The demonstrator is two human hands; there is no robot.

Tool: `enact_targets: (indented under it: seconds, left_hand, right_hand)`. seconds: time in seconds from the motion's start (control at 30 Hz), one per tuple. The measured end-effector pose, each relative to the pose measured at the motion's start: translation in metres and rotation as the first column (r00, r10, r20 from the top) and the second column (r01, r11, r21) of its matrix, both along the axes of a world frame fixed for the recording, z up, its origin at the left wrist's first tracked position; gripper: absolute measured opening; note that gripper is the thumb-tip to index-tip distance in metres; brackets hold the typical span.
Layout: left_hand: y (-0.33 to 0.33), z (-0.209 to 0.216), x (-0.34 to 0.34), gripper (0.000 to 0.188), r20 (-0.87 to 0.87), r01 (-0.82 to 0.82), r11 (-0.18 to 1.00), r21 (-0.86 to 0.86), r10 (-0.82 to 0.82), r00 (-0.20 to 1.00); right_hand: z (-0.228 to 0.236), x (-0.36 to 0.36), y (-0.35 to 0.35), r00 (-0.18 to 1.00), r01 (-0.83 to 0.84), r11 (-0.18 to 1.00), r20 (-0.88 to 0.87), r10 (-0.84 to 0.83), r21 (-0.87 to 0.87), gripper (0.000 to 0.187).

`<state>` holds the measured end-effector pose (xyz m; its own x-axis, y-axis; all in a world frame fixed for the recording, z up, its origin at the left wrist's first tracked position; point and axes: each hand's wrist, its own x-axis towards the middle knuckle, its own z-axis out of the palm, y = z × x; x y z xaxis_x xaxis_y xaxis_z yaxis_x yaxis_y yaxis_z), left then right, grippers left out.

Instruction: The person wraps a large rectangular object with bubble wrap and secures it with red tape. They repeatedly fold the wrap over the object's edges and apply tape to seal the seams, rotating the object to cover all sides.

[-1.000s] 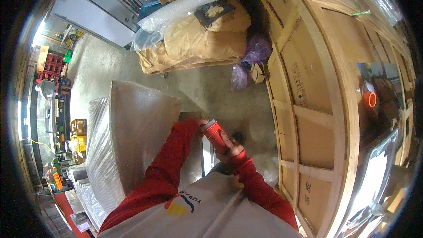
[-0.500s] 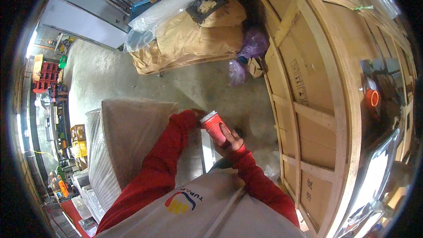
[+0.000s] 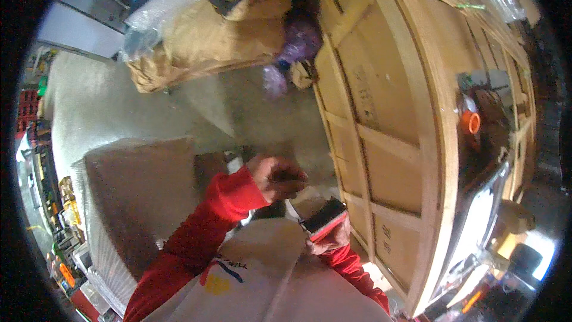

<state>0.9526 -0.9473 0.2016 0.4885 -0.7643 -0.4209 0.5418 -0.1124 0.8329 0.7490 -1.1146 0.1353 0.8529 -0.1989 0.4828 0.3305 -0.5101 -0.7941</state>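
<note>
Low in the middle, my right hand (image 3: pixel 335 235) grips a red and black object (image 3: pixel 325 219) close to my apron. Its red edge runs along the palm side and its dark face is turned up; blur hides its exact kind. Next to it shows a pale, whitish piece (image 3: pixel 302 204), and I cannot tell whether the two are joined. My left hand (image 3: pixel 275 177), in a red sleeve, is raised above and left of the object, apart from it. Its fingers are bent and smeared by motion, so whether they pinch anything is unclear.
A plastic-wrapped box (image 3: pixel 137 197) stands at my left. Ahead lies a brown-paper-covered bundle (image 3: pixel 220 39) with bubble wrap on top and a purple plastic bag (image 3: pixel 300 39) beside it. A tall wooden-framed cardboard crate (image 3: pixel 381 143) walls off the right.
The view has swung rightward. My right hand has drawn the red object closer to my body and tilted it. My left hand has come away from it.
</note>
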Motion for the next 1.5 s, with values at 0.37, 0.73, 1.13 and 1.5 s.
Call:
enact_targets:
  seconds: [0.37, 0.73, 1.13, 1.5]
  left_hand:
    - [-0.025, 0.088, -0.02, 0.015, 0.798, 0.231, 0.973, -0.025, -0.12, 0.591]
    - [-0.03, 0.028, -0.032, 0.004, 0.699, 0.124, 0.99, -0.063, -0.045, 0.714]
    - [0.11, -0.118, 0.15, 0.028, 0.285, -0.397, 0.094, 0.913, -0.844, 0.455]
    - [0.173, -0.111, 0.177, 0.052, -0.228, -0.158, -0.454, 0.877, -0.682, 0.695]
  right_hand:
    - [0.022, -0.013, -0.01, 0.992, 0.072, 0.997, 0.105, -0.07, -0.014, 0.086]
    - [0.017, -0.029, -0.011, 0.999, -0.007, 0.989, 0.04, 0.013, -0.15, 0.077]
    - [-0.098, 0.059, 0.119, 0.756, -0.278, 0.421, -0.073, 0.65, 0.863, 0.064]
    - [-0.109, 0.102, 0.219, 0.578, -0.157, 0.436, -0.276, 0.768, 0.886, 0.053]
